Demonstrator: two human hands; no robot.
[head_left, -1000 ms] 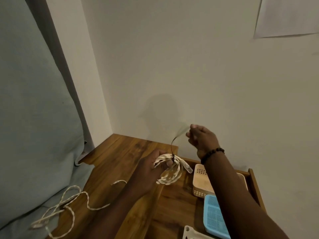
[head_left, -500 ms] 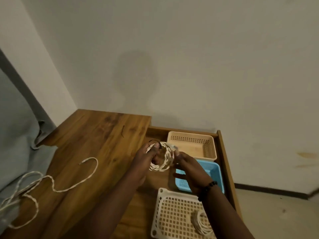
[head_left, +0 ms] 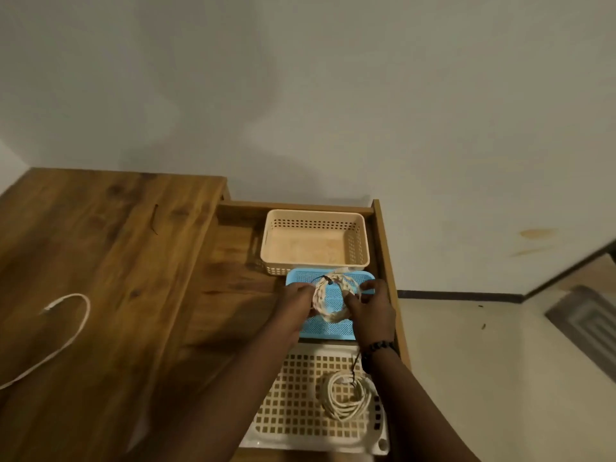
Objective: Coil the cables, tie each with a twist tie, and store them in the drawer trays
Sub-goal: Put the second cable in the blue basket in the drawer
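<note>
both hands hold one coiled braided cable over the blue tray in the open drawer. the left hand grips the coil's left side, the right hand pinches its right side. a dark twist tie sits on the coil's top. another tied white coil lies in the white grid tray. the beige basket stands behind the blue tray. a loose cable lies on the wooden desk.

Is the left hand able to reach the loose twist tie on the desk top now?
Probably not yet: the left hand holds the coiled cable over the blue tray. The path to the twist tie itself looks free.
</note>
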